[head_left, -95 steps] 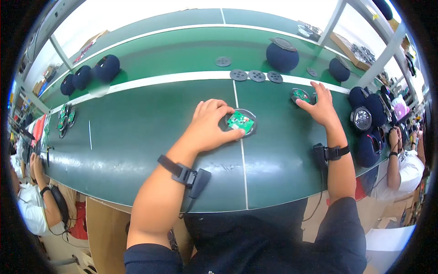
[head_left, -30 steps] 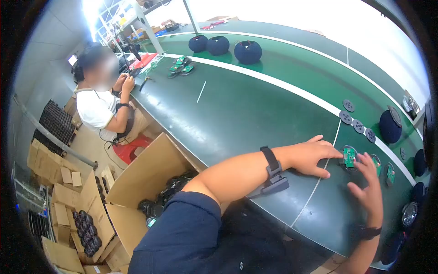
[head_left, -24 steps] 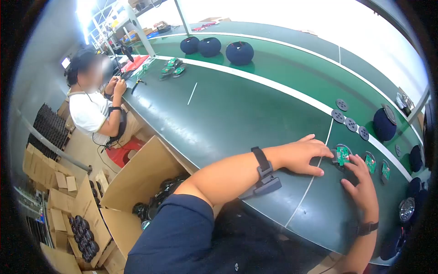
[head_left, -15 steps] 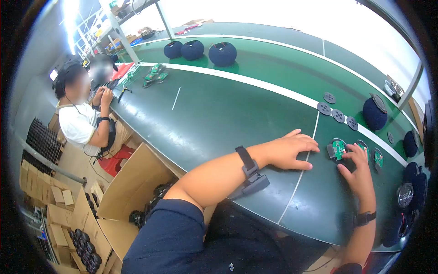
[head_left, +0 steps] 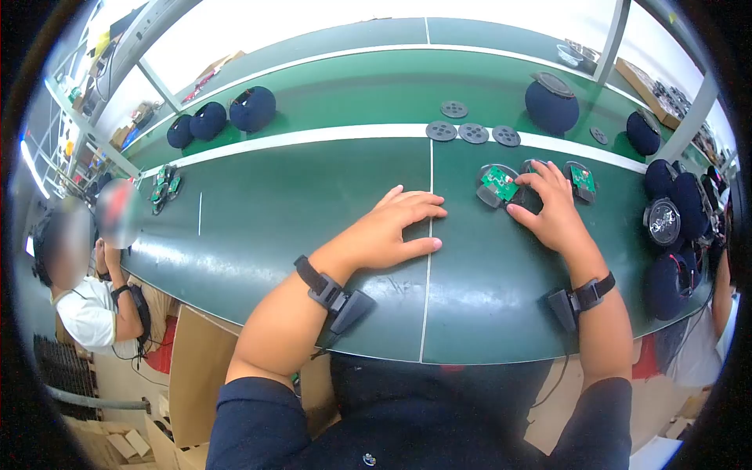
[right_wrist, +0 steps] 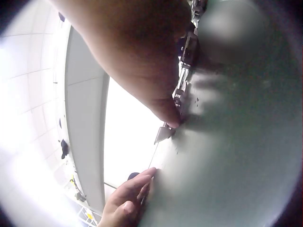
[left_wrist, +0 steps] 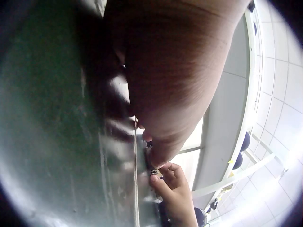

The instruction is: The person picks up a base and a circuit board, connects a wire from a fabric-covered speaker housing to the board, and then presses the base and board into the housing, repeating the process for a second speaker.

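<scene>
My left hand point(head_left: 392, 231) lies on the green table with fingers spread, thumb at the white line, holding nothing. To its right, my right hand point(head_left: 554, 207) has its thumb and index finger at the right edge of a round dark part with a green circuit board point(head_left: 497, 186), pinching it. A second board part point(head_left: 535, 167) is partly hidden behind those fingers, and a third point(head_left: 582, 182) stands just right of them. In the right wrist view, my right hand point(right_wrist: 137, 56) covers much of the part; my left hand point(right_wrist: 125, 203) appears below.
Several grey discs point(head_left: 473, 133) lie along the back white strip. Dark round housings point(head_left: 552, 106) stand beyond it, with more point(head_left: 664, 286) at the right edge. Board parts point(head_left: 164, 188) are piled at the left. A seated person point(head_left: 86, 313) is at far left, near a cardboard box point(head_left: 200, 376).
The left hand has let go of the board part and drawn back left. The part has moved right, nearer the other two, with the right hand at it. The head view has swung left and back.
</scene>
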Demonstrator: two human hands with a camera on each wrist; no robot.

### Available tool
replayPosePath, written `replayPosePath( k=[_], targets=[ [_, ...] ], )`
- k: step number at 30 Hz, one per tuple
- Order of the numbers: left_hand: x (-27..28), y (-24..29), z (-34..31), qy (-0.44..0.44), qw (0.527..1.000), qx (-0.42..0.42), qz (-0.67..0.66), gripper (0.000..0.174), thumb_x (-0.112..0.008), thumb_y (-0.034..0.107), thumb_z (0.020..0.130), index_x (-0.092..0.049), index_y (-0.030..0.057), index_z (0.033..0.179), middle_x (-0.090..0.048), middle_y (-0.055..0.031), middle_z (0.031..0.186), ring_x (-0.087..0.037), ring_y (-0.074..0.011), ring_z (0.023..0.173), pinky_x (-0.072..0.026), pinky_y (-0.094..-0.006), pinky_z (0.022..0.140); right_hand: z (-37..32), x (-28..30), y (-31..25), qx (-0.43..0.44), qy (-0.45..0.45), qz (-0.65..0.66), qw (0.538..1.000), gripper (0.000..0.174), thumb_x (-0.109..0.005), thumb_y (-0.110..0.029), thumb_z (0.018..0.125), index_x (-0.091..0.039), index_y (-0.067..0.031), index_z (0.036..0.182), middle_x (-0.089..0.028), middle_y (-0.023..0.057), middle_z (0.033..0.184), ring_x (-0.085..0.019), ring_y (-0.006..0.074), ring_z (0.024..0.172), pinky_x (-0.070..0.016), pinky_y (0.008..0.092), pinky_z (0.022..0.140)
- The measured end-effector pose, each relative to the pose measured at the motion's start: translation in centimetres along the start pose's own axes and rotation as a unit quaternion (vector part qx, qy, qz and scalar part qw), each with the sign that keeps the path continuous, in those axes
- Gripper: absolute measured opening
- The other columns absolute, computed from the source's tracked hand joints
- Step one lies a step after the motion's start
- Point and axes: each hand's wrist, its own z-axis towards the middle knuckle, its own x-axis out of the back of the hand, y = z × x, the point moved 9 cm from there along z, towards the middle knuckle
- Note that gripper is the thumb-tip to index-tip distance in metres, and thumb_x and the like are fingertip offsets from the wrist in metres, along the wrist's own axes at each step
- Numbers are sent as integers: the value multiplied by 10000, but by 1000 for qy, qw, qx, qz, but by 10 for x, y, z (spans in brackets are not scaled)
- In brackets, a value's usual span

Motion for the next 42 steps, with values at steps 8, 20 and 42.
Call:
replayPosePath(
  k=[8,20,42],
  targets=[
    [-1,-7,0,0,1000,10,-6,485,-702,314,896,-594,85,1310,-519,-132,1447,-437,-287,1391,-121,-548,1211,4,-10,13,-12,13,32,999,493,-759,-306,832,-597,-145,1268,-427,209,1501,-302,427,1443,-241,565,1165],
    [98,-90,-39,380,898,200,-94,515,-699,238,915,-541,-3,1341,-586,-166,1351,-521,-254,1293,-398,-392,1087,-1,-8,-40,107,-59,370,921,122,-650,-147,936,-604,-41,898,-643,72,946,-616,174,859,-485,290,745],
    [253,-270,-80,371,789,442,213,951,-693,351,820,-165,66,1558,-652,-294,1167,-645,-433,1077,-493,-465,946,-6,-67,-37,-36,-215,562,798,165,-651,-94,939,-619,-12,1079,-668,44,907,-615,82,760,-512,231,670]
  ],
)
